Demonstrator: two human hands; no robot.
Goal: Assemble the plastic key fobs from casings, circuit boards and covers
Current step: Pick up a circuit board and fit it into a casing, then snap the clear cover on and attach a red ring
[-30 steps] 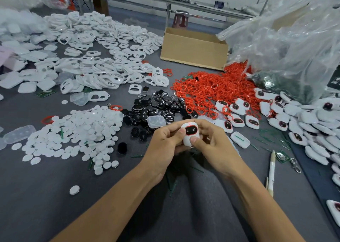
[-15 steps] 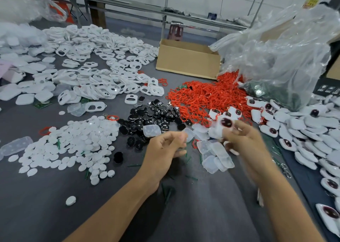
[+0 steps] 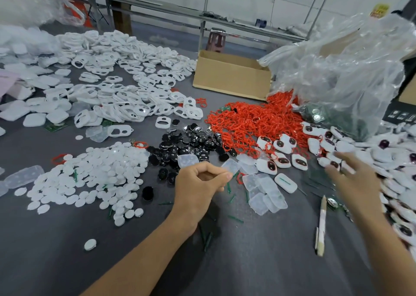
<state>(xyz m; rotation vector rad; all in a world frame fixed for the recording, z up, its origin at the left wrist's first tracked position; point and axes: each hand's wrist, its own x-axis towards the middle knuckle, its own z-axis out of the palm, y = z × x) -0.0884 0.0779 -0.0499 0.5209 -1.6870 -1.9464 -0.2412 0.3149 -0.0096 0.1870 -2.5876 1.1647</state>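
My left hand (image 3: 200, 183) hovers mid-table with its fingers loosely curled and nothing in it, beside translucent covers (image 3: 263, 190). My right hand (image 3: 351, 174) is blurred, fingers spread and empty, over the heap of assembled white fobs (image 3: 387, 160) at the right. More finished fobs (image 3: 281, 158) lie in front of the red rings (image 3: 252, 124). White casings (image 3: 117, 88) are piled at the back left. White oval discs (image 3: 90, 174) lie at the left, black button pieces (image 3: 186, 142) in the middle.
A cardboard box (image 3: 231, 77) stands at the back. A large clear plastic bag (image 3: 342, 70) fills the right rear. A pen (image 3: 322, 226) lies near the right front. Small green pieces (image 3: 231, 196) are scattered on the grey table (image 3: 67, 262).
Both hands held one fob together; the right hand carried it to the right heap and now is empty. The left hand stayed mid-table, empty.
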